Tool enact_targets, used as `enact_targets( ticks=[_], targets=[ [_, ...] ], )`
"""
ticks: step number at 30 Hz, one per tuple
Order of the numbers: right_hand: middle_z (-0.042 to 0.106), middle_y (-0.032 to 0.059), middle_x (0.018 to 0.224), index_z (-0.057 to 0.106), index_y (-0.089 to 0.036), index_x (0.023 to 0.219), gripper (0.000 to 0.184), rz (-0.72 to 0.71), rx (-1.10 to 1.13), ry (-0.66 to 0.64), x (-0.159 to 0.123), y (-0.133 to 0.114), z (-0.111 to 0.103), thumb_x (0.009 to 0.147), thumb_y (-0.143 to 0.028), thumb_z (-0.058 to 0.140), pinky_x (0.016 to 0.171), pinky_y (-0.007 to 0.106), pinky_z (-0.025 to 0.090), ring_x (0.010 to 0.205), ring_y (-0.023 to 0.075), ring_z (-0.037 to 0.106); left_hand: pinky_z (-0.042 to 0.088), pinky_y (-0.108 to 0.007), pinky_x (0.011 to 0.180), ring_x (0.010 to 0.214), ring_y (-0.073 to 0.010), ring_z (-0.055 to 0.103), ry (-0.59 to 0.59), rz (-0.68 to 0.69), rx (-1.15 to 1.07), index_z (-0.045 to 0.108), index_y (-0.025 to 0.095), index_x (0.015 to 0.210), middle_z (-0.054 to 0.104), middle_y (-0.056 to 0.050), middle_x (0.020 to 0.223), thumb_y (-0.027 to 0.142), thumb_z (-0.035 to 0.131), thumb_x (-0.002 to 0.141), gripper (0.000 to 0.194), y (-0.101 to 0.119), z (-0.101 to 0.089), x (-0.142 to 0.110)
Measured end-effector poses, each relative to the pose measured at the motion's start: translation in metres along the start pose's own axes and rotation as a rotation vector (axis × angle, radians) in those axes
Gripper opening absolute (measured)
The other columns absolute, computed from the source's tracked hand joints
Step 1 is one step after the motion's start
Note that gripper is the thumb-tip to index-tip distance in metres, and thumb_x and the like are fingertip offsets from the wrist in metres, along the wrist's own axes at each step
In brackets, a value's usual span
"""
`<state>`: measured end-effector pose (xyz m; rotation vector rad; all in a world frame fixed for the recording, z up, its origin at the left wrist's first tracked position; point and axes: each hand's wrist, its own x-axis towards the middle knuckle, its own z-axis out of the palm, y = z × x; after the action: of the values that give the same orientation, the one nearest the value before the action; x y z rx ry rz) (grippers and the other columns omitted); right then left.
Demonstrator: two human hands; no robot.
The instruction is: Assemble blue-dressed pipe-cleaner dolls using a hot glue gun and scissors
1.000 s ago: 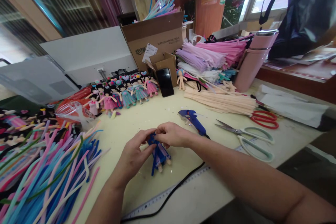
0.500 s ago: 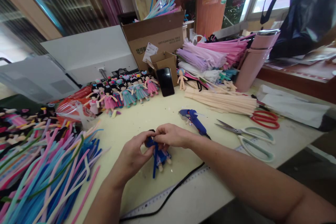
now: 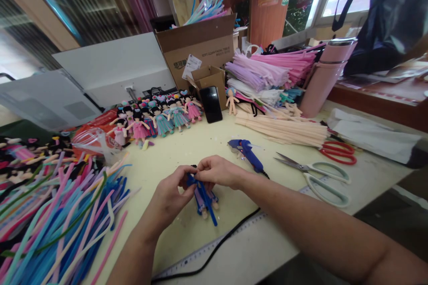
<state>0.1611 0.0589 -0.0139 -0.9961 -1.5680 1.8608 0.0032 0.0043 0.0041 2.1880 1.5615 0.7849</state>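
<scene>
A small doll [image 3: 204, 199] with a lilac dress and tan feet hangs just above the yellow tabletop [image 3: 187, 151]. A dark blue pipe cleaner [image 3: 209, 207] is wound about its upper body, its loose end slanting down to the right. My left hand [image 3: 172, 196] pinches the doll's top from the left. My right hand [image 3: 219, 171] pinches the same spot from the right. The fingertips of both hands meet over the doll's head, which is hidden.
A blue glue gun [image 3: 245, 151] lies just behind my right hand, its black cord [image 3: 214, 249] crossing a ruler [image 3: 200, 254]. Scissors [image 3: 317, 176] and red scissors [image 3: 337, 151] lie right. Loose pipe cleaners [image 3: 56, 218] heap left. Finished dolls [image 3: 157, 118], a phone [image 3: 211, 104], cartons [image 3: 197, 46] and a pink flask [image 3: 326, 75] stand behind.
The blue pipe cleaner's loose end has swung from pointing down-left to down-right as my fingers turn it about the doll. Both hands stay in place.
</scene>
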Motion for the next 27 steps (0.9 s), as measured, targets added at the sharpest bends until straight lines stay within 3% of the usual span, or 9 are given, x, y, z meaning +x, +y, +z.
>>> enact_targets(
  ticks=[7, 13, 20, 27],
  targets=[
    [0.055, -0.0066, 0.048, 0.057, -0.014, 0.067, 0.009, -0.045, 0.048, 0.018, 0.000, -0.001, 0.000, 0.070, -0.006, 0.059, 0.044, 0.017, 0.044, 0.042, 0.0062, 0.052, 0.041, -0.025, 0.058, 0.060, -0.0132, 0.051, 0.055, -0.138, -0.228, 0.059, 0.020, 0.088, 0.056, 0.003, 0.065, 0.027, 0.058, 0.076, 0.015, -0.006, 0.005, 0.002],
    [0.052, -0.0070, 0.048, 0.055, -0.015, 0.065, 0.009, -0.118, -0.060, 0.127, 0.001, 0.001, 0.000, 0.070, -0.008, 0.058, 0.043, 0.018, 0.043, 0.043, 0.0069, 0.051, 0.047, -0.028, 0.064, 0.066, -0.0150, 0.059, 0.036, -0.307, -0.611, 0.055, 0.017, 0.101, 0.061, 0.003, 0.067, 0.032, 0.062, 0.073, 0.032, -0.002, 0.007, 0.005],
    [0.053, -0.0061, 0.050, 0.057, -0.015, 0.066, 0.006, -0.219, -0.140, 0.135, 0.003, 0.009, 0.001, 0.070, -0.010, 0.059, 0.042, 0.017, 0.040, 0.044, 0.0071, 0.050, 0.051, -0.030, 0.063, 0.062, -0.0160, 0.062, 0.101, -0.406, -0.655, 0.060, 0.016, 0.082, 0.066, 0.000, 0.065, 0.037, 0.067, 0.067, 0.027, 0.004, 0.008, 0.006],
    [0.052, -0.0068, 0.049, 0.056, -0.014, 0.066, 0.009, -0.199, -0.056, 0.093, 0.000, 0.004, 0.004, 0.071, -0.007, 0.057, 0.042, 0.016, 0.041, 0.042, 0.0056, 0.049, 0.051, -0.028, 0.058, 0.055, -0.0141, 0.061, 0.143, -0.475, -0.689, 0.061, 0.016, 0.073, 0.065, 0.001, 0.060, 0.036, 0.072, 0.060, 0.026, 0.007, 0.007, 0.008]
  ],
)
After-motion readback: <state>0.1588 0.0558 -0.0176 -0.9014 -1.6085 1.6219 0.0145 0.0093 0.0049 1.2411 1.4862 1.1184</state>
